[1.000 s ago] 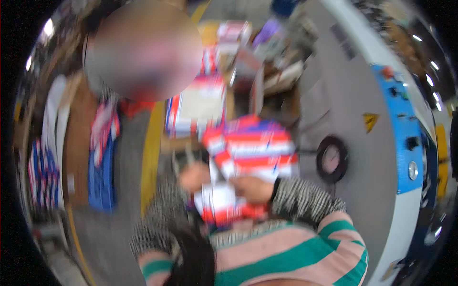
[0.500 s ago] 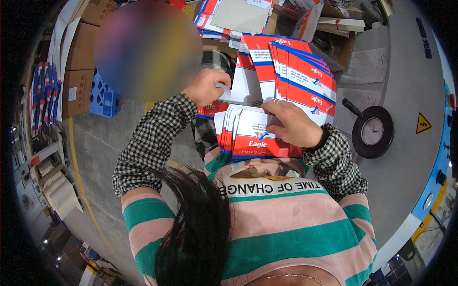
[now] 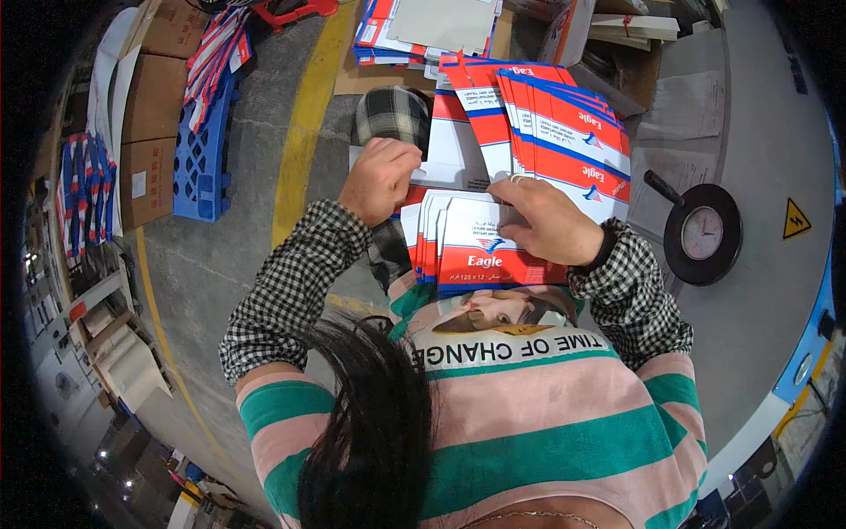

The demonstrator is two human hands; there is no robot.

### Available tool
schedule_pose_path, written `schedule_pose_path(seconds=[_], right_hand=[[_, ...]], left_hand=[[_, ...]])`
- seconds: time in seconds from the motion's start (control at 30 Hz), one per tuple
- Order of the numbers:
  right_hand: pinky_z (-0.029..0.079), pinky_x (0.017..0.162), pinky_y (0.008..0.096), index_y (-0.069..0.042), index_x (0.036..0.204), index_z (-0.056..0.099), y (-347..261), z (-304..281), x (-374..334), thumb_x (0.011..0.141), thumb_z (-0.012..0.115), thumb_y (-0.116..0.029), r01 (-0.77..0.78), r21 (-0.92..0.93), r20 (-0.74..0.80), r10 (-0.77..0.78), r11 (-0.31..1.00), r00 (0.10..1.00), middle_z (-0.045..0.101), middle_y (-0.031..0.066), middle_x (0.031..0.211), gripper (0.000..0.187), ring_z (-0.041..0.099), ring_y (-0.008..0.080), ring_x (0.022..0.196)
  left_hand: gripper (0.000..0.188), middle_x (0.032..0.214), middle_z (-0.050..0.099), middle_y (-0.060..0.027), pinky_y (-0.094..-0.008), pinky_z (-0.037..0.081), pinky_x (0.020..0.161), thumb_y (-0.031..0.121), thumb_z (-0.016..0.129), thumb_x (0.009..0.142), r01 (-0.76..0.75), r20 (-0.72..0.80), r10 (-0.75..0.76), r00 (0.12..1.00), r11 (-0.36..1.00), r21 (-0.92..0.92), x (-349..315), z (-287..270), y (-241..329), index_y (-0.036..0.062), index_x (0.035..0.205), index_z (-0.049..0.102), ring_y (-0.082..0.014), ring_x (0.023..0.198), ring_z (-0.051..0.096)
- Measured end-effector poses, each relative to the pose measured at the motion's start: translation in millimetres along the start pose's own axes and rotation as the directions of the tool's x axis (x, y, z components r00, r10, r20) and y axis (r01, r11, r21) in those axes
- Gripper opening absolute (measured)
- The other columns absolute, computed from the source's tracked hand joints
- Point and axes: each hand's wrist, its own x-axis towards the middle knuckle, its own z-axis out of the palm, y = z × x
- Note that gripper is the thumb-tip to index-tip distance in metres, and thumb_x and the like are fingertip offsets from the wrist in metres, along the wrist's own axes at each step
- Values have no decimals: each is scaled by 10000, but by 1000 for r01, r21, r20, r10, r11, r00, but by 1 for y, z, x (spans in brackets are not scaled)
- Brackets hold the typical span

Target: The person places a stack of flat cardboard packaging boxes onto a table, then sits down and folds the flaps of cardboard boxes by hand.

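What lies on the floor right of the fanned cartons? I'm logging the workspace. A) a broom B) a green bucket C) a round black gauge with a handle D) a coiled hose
C: a round black gauge with a pale dial lies beside the fanned cartons.

Left hand (image 3: 381,179) curled closed, right hand (image 3: 546,220) flat, fingers (image 3: 509,189) bent.

Pretty tight around the fanned stack of flat cartons (image 3: 564,132): bare floor (image 3: 238,247) opens left of it, round gauge (image 3: 702,234) blocks right, cardboard boxes (image 3: 608,35) crowd behind.
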Motion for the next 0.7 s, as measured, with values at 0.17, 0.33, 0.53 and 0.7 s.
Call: schedule_pose_path(seconds=[0.17, 0.33, 0.53, 0.7], right_hand=[[415, 724, 422, 1, 1010, 492, 3, -1, 5, 675, 607, -26, 17, -10, -17, -17, 1000, 1000, 552, 179, 806, 355, 532, 351, 810], [423, 706, 427, 16, 977, 500, -6, -9, 7, 669, 609, -28, 72, 28, -8, -71, 997, 997, 548, 198, 834, 330, 530, 375, 808], [433, 731, 414, 19, 1023, 510, -1, -5, 2, 652, 637, -31, 34, 19, -19, -34, 999, 999, 546, 211, 861, 395, 534, 378, 833], [438, 738, 400, 16, 1024, 514, -15, -9, 0, 657, 657, -27, -77, 9, 76, 76, 997, 994, 553, 201, 870, 396, 536, 364, 847]], left_hand=[[175, 863, 557, -107, -362, 388, 772, 19, 582, 662, 61, 48, -60, 997, 998, -28, -6, 3, -5, 23, 824, 518, -286, 842, 527], [279, 800, 525, -99, -395, 355, 717, 91, 636, 596, 58, 189, -50, 981, 998, -37, 1, -10, 3, 66, 831, 487, -304, 815, 509], [210, 772, 475, -82, -375, 360, 696, 112, 607, 590, 34, 266, -51, 963, 997, 68, -4, 13, -2, 87, 777, 515, -277, 818, 478], [221, 851, 513, -65, -363, 341, 747, 135, 621, 629, 139, 469, -180, 865, 983, 122, -4, 2, 15, 98, 843, 580, -253, 888, 459]])
